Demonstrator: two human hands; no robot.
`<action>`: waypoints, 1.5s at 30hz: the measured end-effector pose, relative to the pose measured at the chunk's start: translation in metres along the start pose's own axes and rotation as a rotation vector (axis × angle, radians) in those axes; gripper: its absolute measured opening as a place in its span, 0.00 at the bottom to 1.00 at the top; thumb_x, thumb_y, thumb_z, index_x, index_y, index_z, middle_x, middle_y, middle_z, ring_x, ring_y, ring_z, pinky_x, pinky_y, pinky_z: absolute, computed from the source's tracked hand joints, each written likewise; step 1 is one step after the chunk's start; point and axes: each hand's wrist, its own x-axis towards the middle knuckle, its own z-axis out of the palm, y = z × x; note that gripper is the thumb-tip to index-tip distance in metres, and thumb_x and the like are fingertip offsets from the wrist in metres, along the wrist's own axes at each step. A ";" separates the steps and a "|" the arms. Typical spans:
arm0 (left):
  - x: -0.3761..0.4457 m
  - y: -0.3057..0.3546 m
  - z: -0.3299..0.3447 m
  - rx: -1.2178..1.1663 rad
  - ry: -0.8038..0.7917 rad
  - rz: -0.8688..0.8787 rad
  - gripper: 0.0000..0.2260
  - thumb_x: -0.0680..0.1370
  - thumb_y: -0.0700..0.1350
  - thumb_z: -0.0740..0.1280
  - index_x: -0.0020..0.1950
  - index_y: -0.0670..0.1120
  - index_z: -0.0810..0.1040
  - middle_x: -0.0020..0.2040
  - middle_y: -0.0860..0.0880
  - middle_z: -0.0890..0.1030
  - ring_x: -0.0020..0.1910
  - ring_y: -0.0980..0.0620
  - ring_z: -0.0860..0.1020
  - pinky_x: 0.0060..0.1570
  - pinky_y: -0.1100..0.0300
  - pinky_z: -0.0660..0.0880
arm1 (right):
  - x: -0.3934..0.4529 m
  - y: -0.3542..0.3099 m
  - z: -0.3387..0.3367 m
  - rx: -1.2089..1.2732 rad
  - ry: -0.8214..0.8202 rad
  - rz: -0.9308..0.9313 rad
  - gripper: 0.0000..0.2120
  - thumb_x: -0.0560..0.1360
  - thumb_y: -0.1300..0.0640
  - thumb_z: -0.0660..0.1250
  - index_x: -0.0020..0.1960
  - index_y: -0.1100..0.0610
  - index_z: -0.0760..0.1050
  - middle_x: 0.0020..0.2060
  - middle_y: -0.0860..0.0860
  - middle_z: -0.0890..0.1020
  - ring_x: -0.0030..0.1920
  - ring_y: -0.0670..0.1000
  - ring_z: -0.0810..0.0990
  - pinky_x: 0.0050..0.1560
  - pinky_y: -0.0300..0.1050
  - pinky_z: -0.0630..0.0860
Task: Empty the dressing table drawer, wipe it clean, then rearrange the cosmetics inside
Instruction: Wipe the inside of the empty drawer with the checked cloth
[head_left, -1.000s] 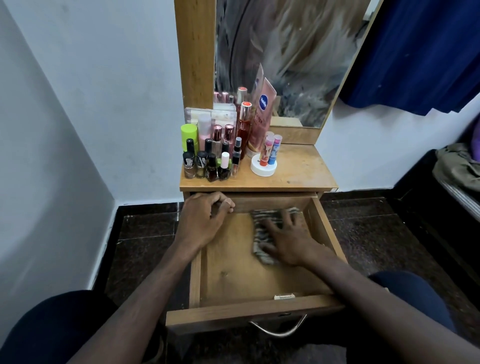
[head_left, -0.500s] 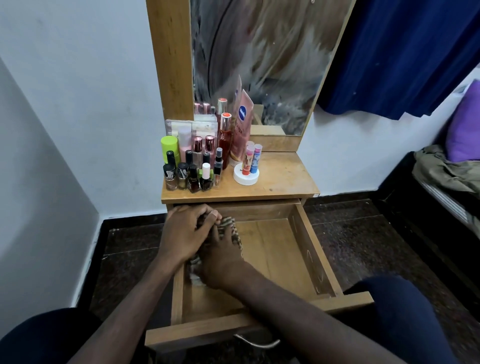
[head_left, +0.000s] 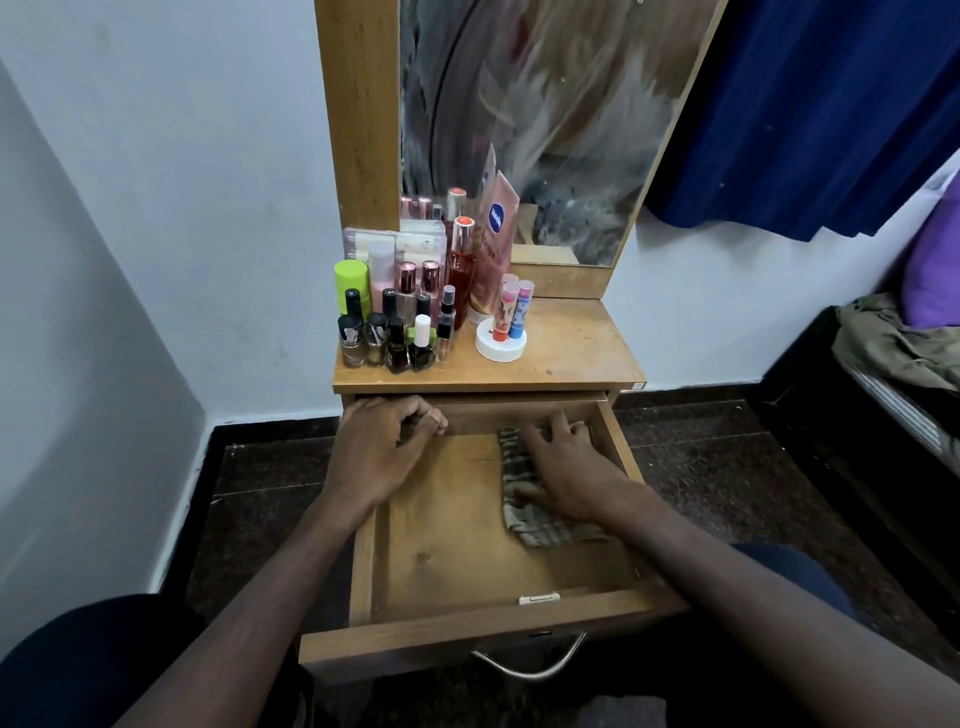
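Right hand (head_left: 563, 475) is pressing flat on the checked cloth (head_left: 524, 506), fingers spread and nearly straight, palm down, grip released rather than clenched; thumb is lying on the cloth's near part. The cloth is lying on the drawer floor, right of frame centre, against the right wall of the drawer (head_left: 441, 551), far half. Right forearm is running in from the lower right corner of the frame, crossing the drawer's front right corner.

Left hand (head_left: 382, 449) is sitting at the drawer's far left corner, just under the tabletop (head_left: 571, 353) edge, fingers curled inward, knuckles up; cannot tell if the grip is closing on the drawer edge or on nothing, fingertips are tucked out of sight. Left forearm is coming in from the lower left, passing over the drawer's left wall.

Drawer is pulled out, wooden floor bare apart from the cloth, metal handle (head_left: 530, 662) hanging at the front, bottom centre.

Cosmetics are standing on the tabletop, centre-left of frame: nail polish bottles (head_left: 387, 345) in a cluster, green-capped tube (head_left: 350, 283), pink tube (head_left: 493, 249) leaning on the mirror (head_left: 535, 119), lip balms (head_left: 511, 312) upright on a white round jar (head_left: 501, 345).
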 end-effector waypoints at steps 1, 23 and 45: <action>-0.003 -0.001 0.000 -0.009 0.004 -0.004 0.09 0.84 0.56 0.66 0.48 0.58 0.84 0.45 0.68 0.84 0.49 0.65 0.81 0.64 0.42 0.77 | 0.006 -0.002 -0.003 -0.032 -0.012 -0.018 0.30 0.79 0.40 0.68 0.75 0.54 0.68 0.75 0.63 0.67 0.72 0.66 0.71 0.70 0.63 0.74; -0.005 0.013 -0.013 -0.537 0.155 -0.204 0.15 0.85 0.43 0.66 0.39 0.45 0.84 0.37 0.49 0.85 0.37 0.55 0.81 0.44 0.52 0.79 | -0.003 -0.126 0.026 -0.117 -0.342 -0.486 0.11 0.83 0.56 0.62 0.58 0.61 0.80 0.51 0.59 0.83 0.50 0.59 0.82 0.54 0.53 0.79; 0.000 0.003 0.003 -0.073 0.064 -0.023 0.15 0.84 0.55 0.62 0.43 0.55 0.83 0.34 0.62 0.82 0.37 0.67 0.80 0.67 0.41 0.75 | 0.005 0.003 0.009 -0.252 -0.001 0.034 0.31 0.83 0.52 0.61 0.82 0.51 0.52 0.79 0.63 0.55 0.77 0.69 0.59 0.75 0.63 0.67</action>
